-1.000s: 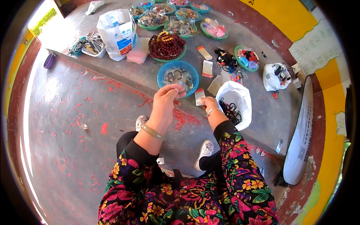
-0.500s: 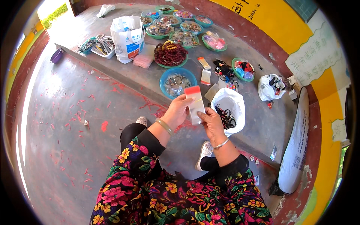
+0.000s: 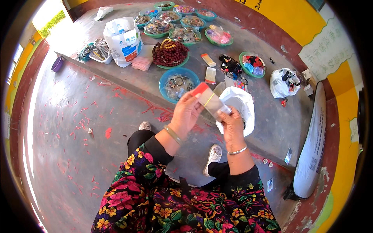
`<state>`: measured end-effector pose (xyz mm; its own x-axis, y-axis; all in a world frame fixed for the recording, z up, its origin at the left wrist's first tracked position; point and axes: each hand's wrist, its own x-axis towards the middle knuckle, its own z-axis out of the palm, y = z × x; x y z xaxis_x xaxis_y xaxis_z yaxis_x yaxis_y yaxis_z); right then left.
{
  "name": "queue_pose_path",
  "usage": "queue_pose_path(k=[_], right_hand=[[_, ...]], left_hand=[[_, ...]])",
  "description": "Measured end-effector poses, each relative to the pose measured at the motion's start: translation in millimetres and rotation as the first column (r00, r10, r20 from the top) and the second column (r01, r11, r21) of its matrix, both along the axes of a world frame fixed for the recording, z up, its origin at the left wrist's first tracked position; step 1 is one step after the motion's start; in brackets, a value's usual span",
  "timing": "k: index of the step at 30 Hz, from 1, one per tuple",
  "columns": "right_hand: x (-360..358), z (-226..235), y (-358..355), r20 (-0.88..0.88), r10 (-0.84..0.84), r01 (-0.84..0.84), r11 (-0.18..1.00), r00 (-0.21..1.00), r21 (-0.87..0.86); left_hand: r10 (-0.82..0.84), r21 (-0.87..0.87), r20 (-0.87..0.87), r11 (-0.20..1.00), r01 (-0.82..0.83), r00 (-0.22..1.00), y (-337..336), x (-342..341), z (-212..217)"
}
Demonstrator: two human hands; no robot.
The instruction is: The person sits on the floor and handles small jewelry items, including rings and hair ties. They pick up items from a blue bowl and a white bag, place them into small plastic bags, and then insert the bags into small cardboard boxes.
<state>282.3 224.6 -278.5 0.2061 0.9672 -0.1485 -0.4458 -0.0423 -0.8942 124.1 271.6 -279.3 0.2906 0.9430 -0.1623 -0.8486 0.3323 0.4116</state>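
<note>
Between both hands is a flat bundle of clear-and-white plastic sleeves [image 3: 213, 101] with a red end and a thin yellow rubber band around it. My left hand [image 3: 185, 115] pinches the bundle near its red end, thumb on top. At the opposite, lower right end, my right hand [image 3: 232, 123] grips it with the thumb across the face. Just beyond and beneath the bundle stands an open white plastic bag [image 3: 245, 108], whose dark contents are mostly hidden now. A blue basin [image 3: 165, 83] of small bagged bracelets sits ahead of my left hand.
Two similar bundles, one orange-ended [image 3: 208, 59] and one below it [image 3: 210, 75], lie on the raised floor. Dark cords [image 3: 230, 66], a basin of red beads [image 3: 169, 54], several other basins and a large white bag [image 3: 123, 42] surround them. Red scraps litter the lower floor.
The bundle has tilted from nearly upright to a diagonal, its yellow band now plainer. My right hand has moved slightly right and up, covering more of the white bag's contents. The view has shifted slightly.
</note>
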Motion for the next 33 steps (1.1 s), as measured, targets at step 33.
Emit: queue_pose_path(k=[33], right_hand=[[-17.1,25.2,4.0,0.829,-0.03,-0.151,0.979,0.558,0.136]], left_hand=[[-0.221,0.097,-0.543,0.942,0.322,0.81,-19.2,-17.0,-11.1]])
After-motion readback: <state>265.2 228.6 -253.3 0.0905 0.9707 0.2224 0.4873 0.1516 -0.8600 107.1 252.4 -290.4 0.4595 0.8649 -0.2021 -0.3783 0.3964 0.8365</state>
